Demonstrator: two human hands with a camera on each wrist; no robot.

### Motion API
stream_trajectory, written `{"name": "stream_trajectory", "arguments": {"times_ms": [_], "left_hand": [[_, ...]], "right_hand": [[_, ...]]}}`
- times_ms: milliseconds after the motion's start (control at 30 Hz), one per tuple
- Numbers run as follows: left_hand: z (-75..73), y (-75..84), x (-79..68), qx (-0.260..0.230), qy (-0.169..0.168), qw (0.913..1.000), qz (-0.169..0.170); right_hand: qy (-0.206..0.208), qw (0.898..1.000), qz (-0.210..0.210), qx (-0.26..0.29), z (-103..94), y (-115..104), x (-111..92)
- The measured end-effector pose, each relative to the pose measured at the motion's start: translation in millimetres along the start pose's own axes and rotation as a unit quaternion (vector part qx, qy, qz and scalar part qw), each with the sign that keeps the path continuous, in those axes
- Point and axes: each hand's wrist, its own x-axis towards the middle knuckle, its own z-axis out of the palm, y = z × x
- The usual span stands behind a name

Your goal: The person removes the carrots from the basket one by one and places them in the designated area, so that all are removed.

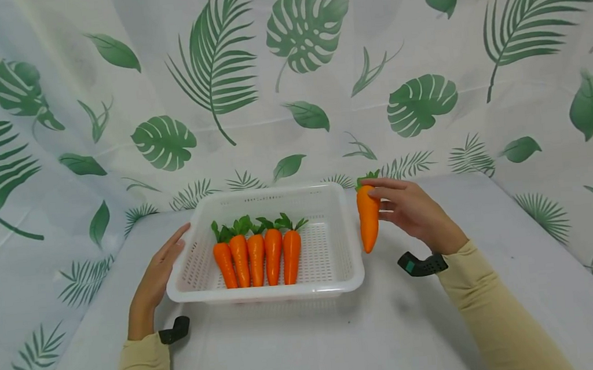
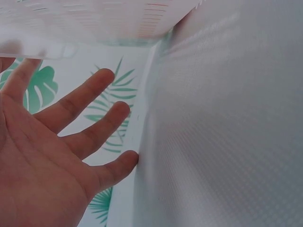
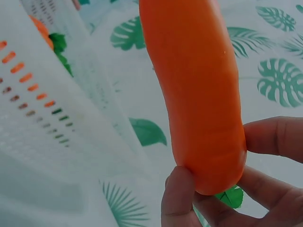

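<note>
Carrot in hand: a plastic carrot point(image 1: 369, 221) is hanging upright in the air just right of the basket's far right corner, pointed tip facing down and green leafy top facing up; its skin is showing smooth, glossy and bright orange, with faint creases in the right wrist view point(image 3: 196, 94); the blunt leafy end is sitting between the fingers there, and a scrap of green leaf is peeking out beside it.

Right hand: the right hand point(image 1: 408, 208) is pinching the carrot near its top, thumb and fingertips point(image 3: 177, 198) curling round the thick end; the palm is facing left toward the basket.

Left hand: the left hand point(image 1: 157, 271) is lying flat against the left wall of the basket, fingers straight and spread point(image 2: 80, 101), gripping nothing; the thumb is reaching up under the rim in the left wrist view.

Basket: a white perforated plastic basket point(image 1: 335, 280) is sitting on the table between the two hands, near the middle of the scene.

Carrots inside: five more carrots point(image 1: 257, 258) are lying side by side in the left half of the basket, tips pointing near and leaves pointing far, each touching its neighbour.

Table: a white cloth-covered table point(image 1: 340, 344) is carrying the basket.

Backdrop: a white cloth printed with green leaves point(image 1: 310, 30) is hanging behind and around the table.
</note>
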Motion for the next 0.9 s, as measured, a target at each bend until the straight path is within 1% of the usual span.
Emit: {"name": "stream_trajectory", "arguments": {"times_ms": [233, 467, 633, 900], "left_hand": [[1.1, -2.1, -0.4, -0.001, -0.001, 1.0000, -0.007], [1.9, -3.7, -0.3, 0.001, -0.003, 1.0000, -0.009], [0.8, -2.1, -1.0, 0.000, -0.005, 0.9999, -0.011], [-0.4, -3.0, 0.3, 0.002, -0.005, 1.0000, 0.008]], "right_hand": [[-0.010, 1.000, 0.000, 0.021, -13.4, 11.3, -1.0], [-0.008, 1.000, 0.012, 0.005, -22.3, 25.2, -1.7], [-0.014, 1.000, 0.012, -0.015, -26.7, 35.6, 3.3], [-0.017, 0.998, 0.026, -0.047, -34.3, 50.1, 12.8]]}}
